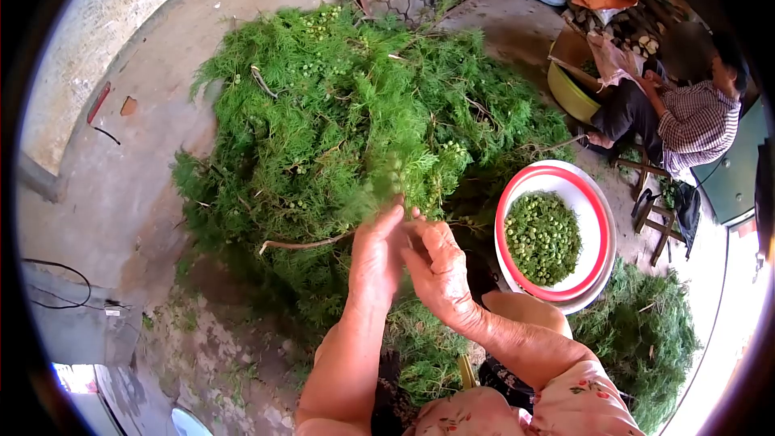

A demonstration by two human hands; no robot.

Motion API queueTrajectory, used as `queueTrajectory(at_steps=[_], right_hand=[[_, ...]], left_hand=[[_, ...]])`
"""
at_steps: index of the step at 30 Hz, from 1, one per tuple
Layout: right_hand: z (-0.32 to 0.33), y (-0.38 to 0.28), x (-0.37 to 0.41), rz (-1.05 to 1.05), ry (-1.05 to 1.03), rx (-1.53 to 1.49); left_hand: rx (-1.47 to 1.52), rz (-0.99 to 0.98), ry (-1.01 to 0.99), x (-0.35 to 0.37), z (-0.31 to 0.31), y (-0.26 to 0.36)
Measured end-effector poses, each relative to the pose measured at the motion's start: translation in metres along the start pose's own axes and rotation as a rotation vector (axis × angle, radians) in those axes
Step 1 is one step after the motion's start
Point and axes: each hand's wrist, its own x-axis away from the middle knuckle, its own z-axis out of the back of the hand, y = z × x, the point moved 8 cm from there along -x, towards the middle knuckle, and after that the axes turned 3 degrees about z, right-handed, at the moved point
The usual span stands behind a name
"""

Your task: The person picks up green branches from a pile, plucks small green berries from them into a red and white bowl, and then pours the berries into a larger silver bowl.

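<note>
My left hand [378, 250] is closed around the lower end of a feathery evergreen branch [395, 165], which is partly smeared by motion. Close beside it on the right, my right hand [440, 262] has its fingers curled in a pinch at the base of the same branch. Whatever lies between those fingertips is hidden. Small round green cones [448, 153] show among the foliage just beyond my hands. Under and beyond both hands spreads a large pile of cut evergreen branches [282, 137].
Right of my hands, a red-rimmed white basin [599, 234] holds many green cones and leaf bits. More branches [638, 331] lie at lower right. Another person [698, 117] sits at upper right beside a yellow tub [569, 93]. A wooden stool [658, 222] stands nearby.
</note>
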Motion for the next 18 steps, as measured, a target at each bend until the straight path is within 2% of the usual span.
queueTrajectory(at_steps=[4,6,7,10,11,12,15,18], right_hand=[[-0.002,-0.004,0.002,0.083,0.013,-0.037],[0.004,-0.008,-0.002,0.037,-0.029,0.032],[0.007,-0.007,-0.005,0.015,-0.048,0.068],[0.029,-0.006,-0.020,0.130,0.081,-0.008],[0.030,0.007,-0.023,-0.063,0.084,-0.142],[0.034,0.015,-0.027,-0.134,0.047,-0.177],[0.041,0.023,-0.042,-0.193,0.067,-0.399],[0.045,0.023,-0.050,-0.317,-0.041,-0.387]], left_hand=[[-0.137,-0.081,0.081,0.005,-0.001,0.007],[-0.222,-0.171,0.140,0.009,-0.002,0.015],[-0.281,-0.247,0.068,0.008,-0.009,0.020],[-0.446,-0.286,0.020,0.003,-0.002,0.017],[-0.496,-0.277,0.042,0.004,-0.002,0.017],[-0.531,-0.272,0.046,0.006,-0.005,0.016],[-0.638,-0.210,0.059,0.009,-0.010,0.010],[-0.935,-0.251,0.004,0.007,-0.009,0.001]])
